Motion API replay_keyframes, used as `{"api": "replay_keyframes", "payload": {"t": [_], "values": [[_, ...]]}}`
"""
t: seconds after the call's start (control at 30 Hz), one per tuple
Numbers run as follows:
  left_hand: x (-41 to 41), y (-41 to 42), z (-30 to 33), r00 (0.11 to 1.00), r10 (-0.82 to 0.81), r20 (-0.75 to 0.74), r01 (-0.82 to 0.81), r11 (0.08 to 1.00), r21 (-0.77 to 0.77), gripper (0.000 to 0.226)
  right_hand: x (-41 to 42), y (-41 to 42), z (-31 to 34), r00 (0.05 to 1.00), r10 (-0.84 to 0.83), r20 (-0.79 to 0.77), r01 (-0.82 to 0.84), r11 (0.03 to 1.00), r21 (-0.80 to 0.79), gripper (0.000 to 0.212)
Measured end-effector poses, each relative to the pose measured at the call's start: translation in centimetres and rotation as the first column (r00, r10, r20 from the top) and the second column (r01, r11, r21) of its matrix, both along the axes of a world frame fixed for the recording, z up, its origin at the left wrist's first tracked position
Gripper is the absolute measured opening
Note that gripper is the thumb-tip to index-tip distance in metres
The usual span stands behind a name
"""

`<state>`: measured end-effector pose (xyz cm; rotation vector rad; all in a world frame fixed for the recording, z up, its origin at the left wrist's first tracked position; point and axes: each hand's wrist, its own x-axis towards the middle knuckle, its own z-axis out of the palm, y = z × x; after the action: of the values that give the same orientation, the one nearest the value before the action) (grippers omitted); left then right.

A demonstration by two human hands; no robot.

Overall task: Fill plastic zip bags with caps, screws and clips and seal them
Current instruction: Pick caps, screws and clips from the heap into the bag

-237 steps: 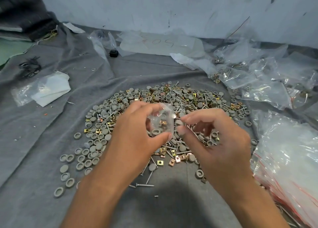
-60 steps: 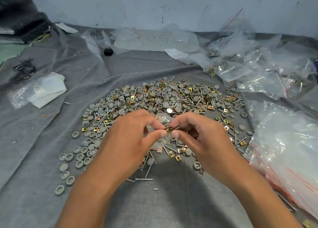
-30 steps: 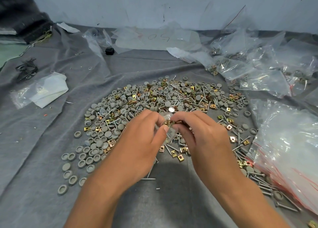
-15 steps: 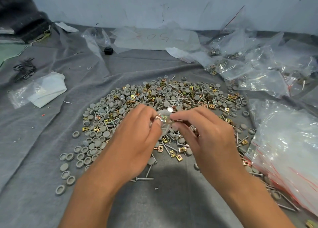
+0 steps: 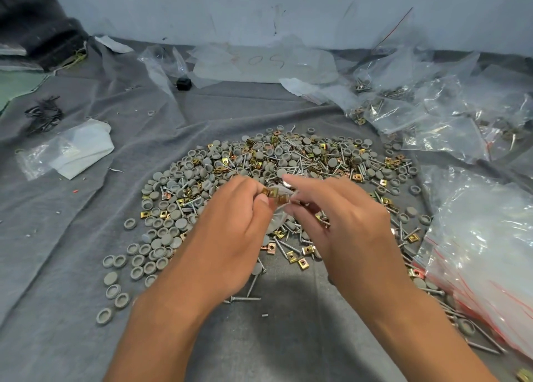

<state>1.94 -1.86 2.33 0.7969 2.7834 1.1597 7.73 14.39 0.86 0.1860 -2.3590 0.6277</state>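
Observation:
A wide heap of grey round caps, screws and brass clips (image 5: 277, 162) lies on the grey cloth (image 5: 86, 266). Above its near edge my left hand (image 5: 230, 237) pinches a small clear zip bag (image 5: 275, 220) by its mouth. My right hand (image 5: 340, 226) pinches brass clips (image 5: 275, 195) at the bag's opening, thumb and fingers closed on them. The bag hangs between both hands and is mostly hidden by them. What is inside it does not show clearly.
Filled clear bags (image 5: 432, 116) pile up at the back right. A stack of red-striped zip bags (image 5: 484, 254) lies at the right. A folded plastic packet (image 5: 72, 151) and a bundle of black wires (image 5: 43, 116) sit at the left. The wall stands close behind.
Both hands stayed together over the heap's near edge. The right hand brought brass clips up to the bag's mouth and now holds them there, slightly higher than before.

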Motion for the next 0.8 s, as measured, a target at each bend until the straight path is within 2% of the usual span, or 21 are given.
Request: {"api": "replay_keyframes", "payload": {"t": [0.17, 0.33, 0.47, 0.6, 0.73, 0.8], "values": [[0.09, -0.11, 0.24, 1.000, 0.012, 0.017, -0.012, 1.000, 0.019, 0.039, -0.01, 0.63, 0.10, 0.999, -0.050, 0.009, 0.051, 0.986, -0.160, 0.014], [0.18, 0.06, 0.37, 1.000, 0.011, 0.018, -0.012, 0.999, 0.033, 0.037, -0.17, 0.20, 0.22, 0.999, 0.025, -0.025, -0.029, 0.988, -0.151, 0.008], [0.17, 0.06, 0.28, 1.000, 0.011, -0.008, -0.011, 0.999, 0.045, 0.033, -0.43, -0.18, -0.08, 0.997, 0.064, 0.033, -0.058, 0.988, -0.141, 0.018], [0.09, -0.04, 0.16, 0.999, -0.019, -0.046, 0.018, 1.000, -0.007, 0.032, -0.47, -0.14, 0.12, 0.998, 0.048, 0.045, -0.038, 0.981, -0.191, 0.030], [0.14, -0.04, 0.06, 0.991, -0.100, -0.089, 0.090, 0.990, -0.108, 0.030, -0.67, -0.21, 0.14, 0.998, 0.045, 0.053, -0.034, 0.983, -0.182, 0.016], [0.11, -0.11, 0.10, 0.988, -0.122, -0.095, 0.109, 0.985, -0.130, 0.030, -0.75, -0.09, 0.13, 0.997, 0.023, 0.069, -0.006, 0.972, -0.237, 0.013]]}}
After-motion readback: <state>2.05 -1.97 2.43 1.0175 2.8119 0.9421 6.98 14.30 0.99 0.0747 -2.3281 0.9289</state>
